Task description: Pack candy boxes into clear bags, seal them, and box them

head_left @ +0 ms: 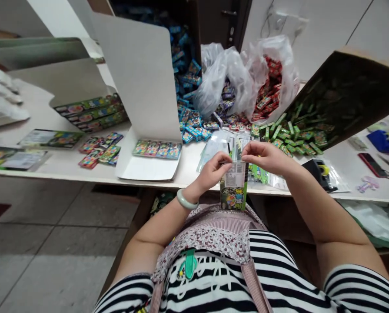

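A small printed packet (233,187), green and black with a pale label panel on its upper part, hangs upright in front of my apron at the table's front edge. My left hand (214,168), with a pale bangle on the wrist, pinches its top left corner. At the top right corner, the thumb and fingers of my right hand (267,158) are pinched together on the packet's upper edge. Behind my hands lies a stack of clear plastic sleeves (210,150). Whether anything is inside the packet I cannot tell.
Heaps of small blue packs (192,126), red packs (267,93) in a plastic bag, and green packs (298,134) line the back. An open white box (142,167) holds a row of packs at left. A black tape dispenser (320,174) stands right.
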Available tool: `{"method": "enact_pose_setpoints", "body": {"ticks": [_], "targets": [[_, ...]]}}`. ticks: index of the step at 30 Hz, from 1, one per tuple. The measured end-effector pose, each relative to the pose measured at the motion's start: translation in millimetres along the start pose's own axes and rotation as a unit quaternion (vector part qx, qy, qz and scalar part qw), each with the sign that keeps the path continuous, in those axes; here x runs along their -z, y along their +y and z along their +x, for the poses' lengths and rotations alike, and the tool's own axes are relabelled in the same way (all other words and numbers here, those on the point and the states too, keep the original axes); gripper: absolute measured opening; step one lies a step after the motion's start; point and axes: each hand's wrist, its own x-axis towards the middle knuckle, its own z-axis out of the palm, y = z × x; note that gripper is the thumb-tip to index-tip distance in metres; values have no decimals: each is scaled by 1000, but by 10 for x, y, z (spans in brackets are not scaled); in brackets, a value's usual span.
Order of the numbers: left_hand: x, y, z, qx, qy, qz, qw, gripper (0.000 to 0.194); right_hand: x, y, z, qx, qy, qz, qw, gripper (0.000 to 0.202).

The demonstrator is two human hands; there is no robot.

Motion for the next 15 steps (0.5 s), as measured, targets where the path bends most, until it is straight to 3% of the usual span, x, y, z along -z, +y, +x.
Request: {"method": "enact_pose_setpoints", "body": {"ticks": [6,15], "targets": [[-5,-70,15,16,-10,-5,1000,10,-48,139,136,-24,-39,-38,998,35],[-57,-117,120,79,-3,16,997,8,-91,373,314,-42,-50,20,998,38]]}}
